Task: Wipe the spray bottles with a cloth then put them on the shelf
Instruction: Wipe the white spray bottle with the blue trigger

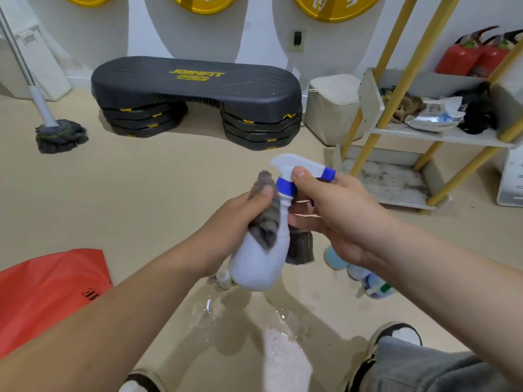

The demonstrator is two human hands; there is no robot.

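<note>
The right hand (334, 210) is clamped round the trigger head of the white plastic spray bottle with a blue collar (260, 264), steadying it in the air left of the yellow-legged white shelf (441, 136). The left hand (235, 222) presses a bunched grey cloth (266, 219) against its neck, probably to wipe it.

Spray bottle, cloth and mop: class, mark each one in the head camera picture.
Spray bottle (254, 267): head view, on its white body.
Cloth (266, 224): head view, on the grey fold beside the bottle's neck.
Mop (60, 134): head view, on its grey stringy head.
</note>
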